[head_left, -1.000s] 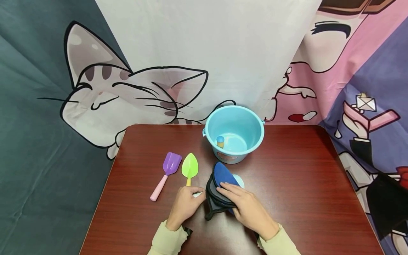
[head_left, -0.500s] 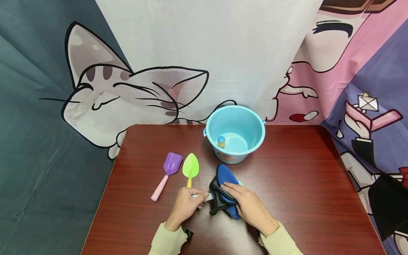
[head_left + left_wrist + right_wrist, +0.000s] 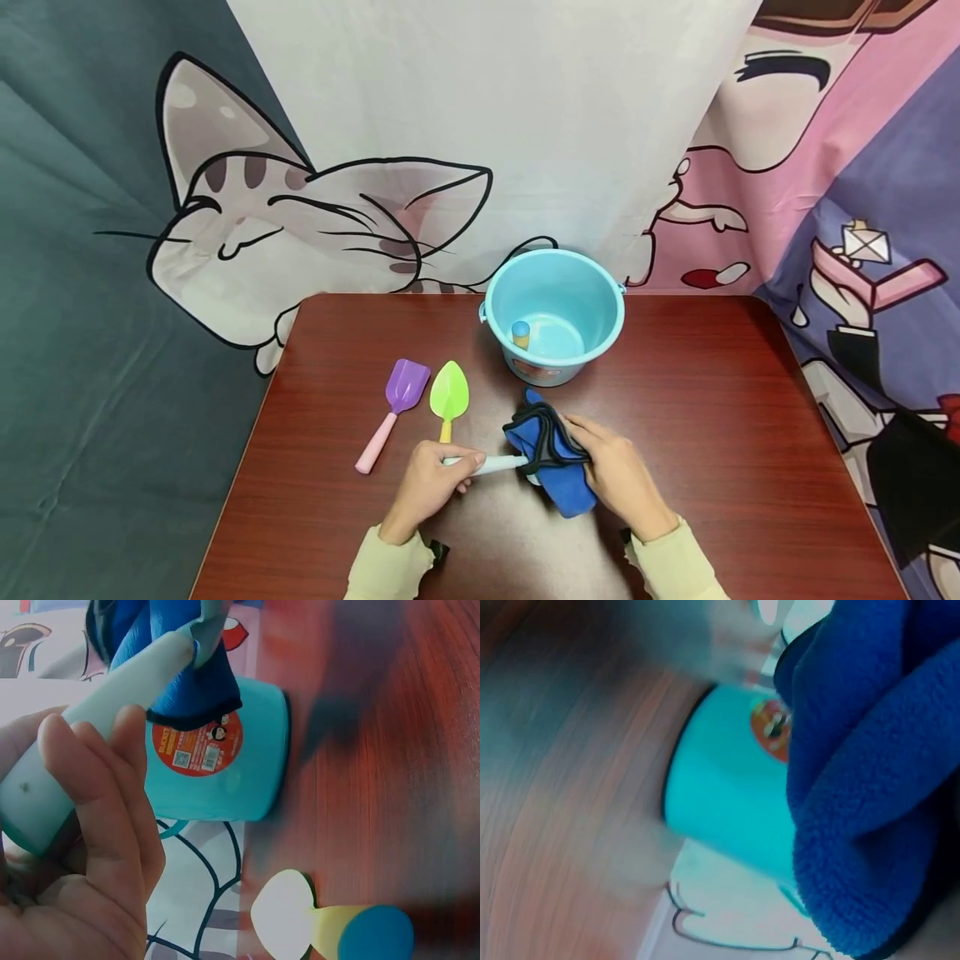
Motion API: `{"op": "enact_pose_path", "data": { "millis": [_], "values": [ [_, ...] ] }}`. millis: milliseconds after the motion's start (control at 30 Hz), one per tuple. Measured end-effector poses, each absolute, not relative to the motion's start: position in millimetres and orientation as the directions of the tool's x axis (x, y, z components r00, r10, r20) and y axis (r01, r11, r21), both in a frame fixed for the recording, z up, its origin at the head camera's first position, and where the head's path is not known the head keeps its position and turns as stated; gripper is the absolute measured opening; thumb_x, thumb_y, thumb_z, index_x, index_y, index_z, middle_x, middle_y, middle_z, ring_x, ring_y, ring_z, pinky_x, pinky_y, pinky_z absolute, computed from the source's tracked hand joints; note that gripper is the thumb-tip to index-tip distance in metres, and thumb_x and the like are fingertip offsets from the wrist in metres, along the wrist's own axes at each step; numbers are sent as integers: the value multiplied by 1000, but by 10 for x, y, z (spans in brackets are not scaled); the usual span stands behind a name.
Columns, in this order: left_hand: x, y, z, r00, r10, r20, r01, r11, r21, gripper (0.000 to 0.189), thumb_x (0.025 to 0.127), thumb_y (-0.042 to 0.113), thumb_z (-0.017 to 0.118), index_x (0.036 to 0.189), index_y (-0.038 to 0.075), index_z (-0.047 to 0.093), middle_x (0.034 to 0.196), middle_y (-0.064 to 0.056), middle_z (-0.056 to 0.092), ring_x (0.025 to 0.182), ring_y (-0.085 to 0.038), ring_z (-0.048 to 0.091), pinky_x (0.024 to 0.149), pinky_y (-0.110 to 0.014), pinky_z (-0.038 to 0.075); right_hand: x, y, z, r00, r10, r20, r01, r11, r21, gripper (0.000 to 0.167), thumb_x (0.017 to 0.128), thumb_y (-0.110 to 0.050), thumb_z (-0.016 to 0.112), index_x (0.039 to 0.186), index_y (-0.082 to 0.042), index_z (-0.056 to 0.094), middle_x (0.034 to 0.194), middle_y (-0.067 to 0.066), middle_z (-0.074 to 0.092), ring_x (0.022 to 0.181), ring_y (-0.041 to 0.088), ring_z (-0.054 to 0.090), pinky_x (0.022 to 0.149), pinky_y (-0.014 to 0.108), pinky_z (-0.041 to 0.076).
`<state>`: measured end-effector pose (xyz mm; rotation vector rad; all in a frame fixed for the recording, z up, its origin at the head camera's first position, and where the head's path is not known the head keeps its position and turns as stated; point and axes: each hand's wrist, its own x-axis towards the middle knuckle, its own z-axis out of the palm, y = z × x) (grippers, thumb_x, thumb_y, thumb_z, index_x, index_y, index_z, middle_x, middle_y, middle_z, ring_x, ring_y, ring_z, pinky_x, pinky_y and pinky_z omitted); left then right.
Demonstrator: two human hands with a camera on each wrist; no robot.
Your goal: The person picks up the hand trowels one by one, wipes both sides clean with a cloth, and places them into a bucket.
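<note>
In the head view my left hand point(image 3: 431, 483) pinches the pale blue handle point(image 3: 501, 464) of a small toy tool between thumb and fingers. The tool's far end is wrapped in a blue and grey cleaning cloth point(image 3: 566, 492) with black edging, so its head is mostly hidden. My right hand point(image 3: 622, 479) grips the bunched cloth around that end from the right. Seen from the left wrist, the fingers curl around the pale handle point(image 3: 112, 705), and the blue cloth point(image 3: 187, 682) hangs at its tip. Fluffy folds of cloth point(image 3: 877, 802) fill the right side of the right wrist view.
A light blue bucket point(image 3: 555, 283) stands behind the hands, with a small yellow, blue-topped piece point(image 3: 521, 335) inside. To the left lie a purple toy shovel point(image 3: 406, 387) with a pink handle and a green toy trowel point(image 3: 449, 392), its yellow handle close to my left hand.
The cloth has gone from lying flatter over the tool to being bunched around its end. My right hand has shifted right, and more of the pale handle shows.
</note>
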<state>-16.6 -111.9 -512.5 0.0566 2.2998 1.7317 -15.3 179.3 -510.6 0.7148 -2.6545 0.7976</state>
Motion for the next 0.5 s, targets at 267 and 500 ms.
{"op": "enact_pose_path", "data": {
  "millis": [267, 500],
  "values": [
    [-181, -1183, -5128, -965, 198, -174, -96, 350, 932, 13, 87, 24, 79, 85, 11, 82, 60, -3, 66, 48, -10, 60, 49, -24, 50, -133, 1999, -5111, -869, -255, 424, -453, 755, -475, 68, 68, 21, 61, 131, -7, 67, 126, 11, 67, 109, 28, 67, 85, 38, 55],
    [-208, -1273, -5129, -978, 140, -153, -85, 404, 911, 9, 87, 22, 77, 82, 16, 82, 59, -6, 66, 48, -12, 58, 47, -25, 48, -101, 2081, -5042, -849, -87, 521, -421, 707, -568, 68, 69, 19, 50, 130, -7, 68, 126, 12, 67, 111, 28, 65, 103, 9, 33]
  ]
}}
